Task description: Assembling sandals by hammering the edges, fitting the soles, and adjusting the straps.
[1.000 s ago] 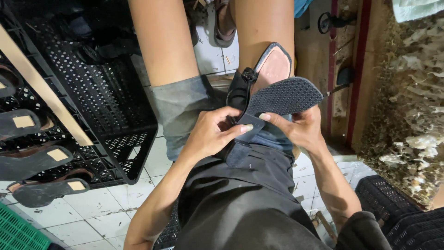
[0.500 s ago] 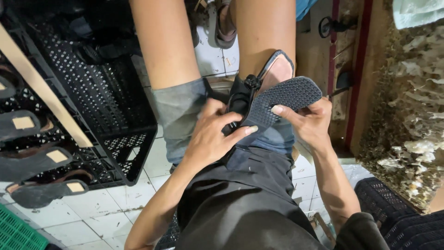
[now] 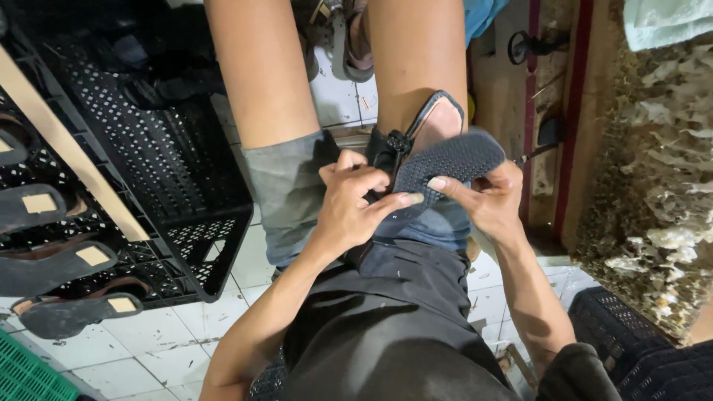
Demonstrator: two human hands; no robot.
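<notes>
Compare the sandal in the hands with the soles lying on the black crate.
The sandal is held over the knee, textured underside up, strap attached; the soles lie flat and untouched on the black crate, each bearing a pale tan patch. Both are dark and flat.

sandal (image 3: 438,160) heel hidden behind left hand (image 3: 349,204), green crate (image 3: 30,375) cropped

Black sandal (image 3: 434,160), flat and slim, held sole-up above the right thigh, over the hem of the grey shorts. Outsole dark grey, covered with a fine dotted tread, bent in a shallow curve. Tan insole visible at the far end, edged by a dark rim. Black strap with a small knot bunched at the sandal's left side.
</notes>
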